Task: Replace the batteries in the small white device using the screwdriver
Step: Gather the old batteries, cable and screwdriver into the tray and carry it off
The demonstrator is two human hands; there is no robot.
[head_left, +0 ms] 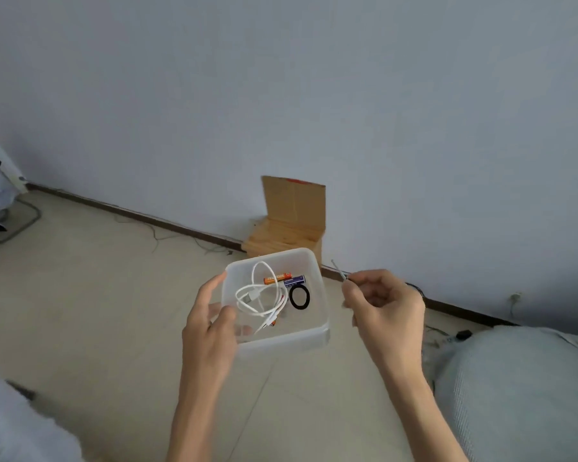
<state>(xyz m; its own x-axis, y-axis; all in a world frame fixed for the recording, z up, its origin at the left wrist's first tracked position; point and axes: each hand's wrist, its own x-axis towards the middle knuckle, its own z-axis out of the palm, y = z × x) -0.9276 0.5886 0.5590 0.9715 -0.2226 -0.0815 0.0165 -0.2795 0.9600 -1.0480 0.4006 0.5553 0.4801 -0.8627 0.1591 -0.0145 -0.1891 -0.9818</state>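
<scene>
My left hand grips the left wall of a translucent white plastic box, held up in the air. Inside lie an orange battery, a dark blue battery, a coiled white cable and a black ring. To the right of the box, my right hand pinches a thin, pale, stick-like tool whose tip points up and left. I cannot tell whether it is the screwdriver. The small white device is not in view.
A folded cardboard piece leans on the wall above a small wooden block, just behind the box. A pale blue cushion fills the lower right. Thin wires trail along the dark baseboard on the beige floor.
</scene>
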